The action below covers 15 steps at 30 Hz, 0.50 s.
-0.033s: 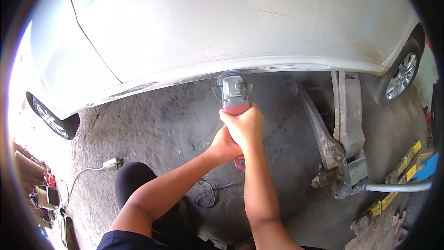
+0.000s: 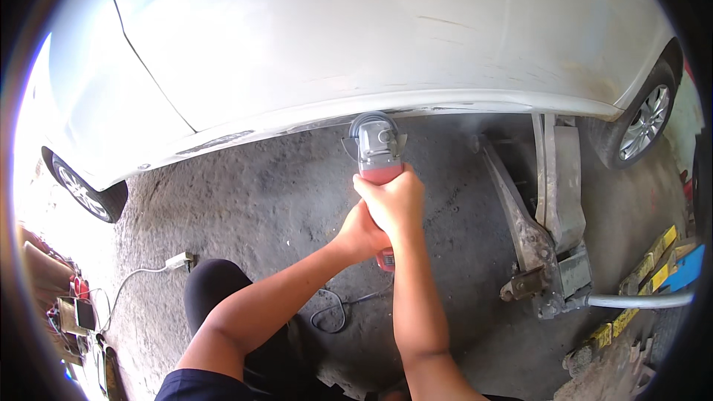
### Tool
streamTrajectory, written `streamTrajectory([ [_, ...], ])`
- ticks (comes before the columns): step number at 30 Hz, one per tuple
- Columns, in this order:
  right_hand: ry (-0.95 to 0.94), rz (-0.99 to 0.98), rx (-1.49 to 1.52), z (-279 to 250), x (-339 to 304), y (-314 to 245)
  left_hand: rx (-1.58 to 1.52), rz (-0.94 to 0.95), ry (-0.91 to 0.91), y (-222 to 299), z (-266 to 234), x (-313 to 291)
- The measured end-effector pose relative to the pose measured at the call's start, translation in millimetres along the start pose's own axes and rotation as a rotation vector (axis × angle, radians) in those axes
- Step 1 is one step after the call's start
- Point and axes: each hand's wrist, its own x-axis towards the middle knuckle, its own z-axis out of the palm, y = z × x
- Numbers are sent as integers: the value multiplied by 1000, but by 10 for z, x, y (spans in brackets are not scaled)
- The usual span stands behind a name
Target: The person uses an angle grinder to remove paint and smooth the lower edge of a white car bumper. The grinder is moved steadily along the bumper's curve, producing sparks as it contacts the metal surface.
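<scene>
The left hand and right hand gripped a rounded red-and-grey grinder at the pale car's scuffed sill. Rough, pitted grey floor lay below.

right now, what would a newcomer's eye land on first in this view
Probably the red-and-grey angle grinder near the centre, gripped by the right hand and, nearer the person, the left hand. Next, the pale car fills the top, with dark scuffed patches along its lower edge. Right of centre, a grey metal jack sits near that edge.
</scene>
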Motion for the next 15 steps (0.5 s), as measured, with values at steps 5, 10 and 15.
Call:
streamTrajectory([
  [5, 16, -7, -8, 19, 36, 36, -4, 16, -10, -39, 2, 27],
  [10, 4, 30, -40, -19, 47, 16, 26, -117, -66, 61, -6, 40],
  [15, 31, 45, -28, -32, 27, 25, -35, -18, -83, -41, 0, 51],
])
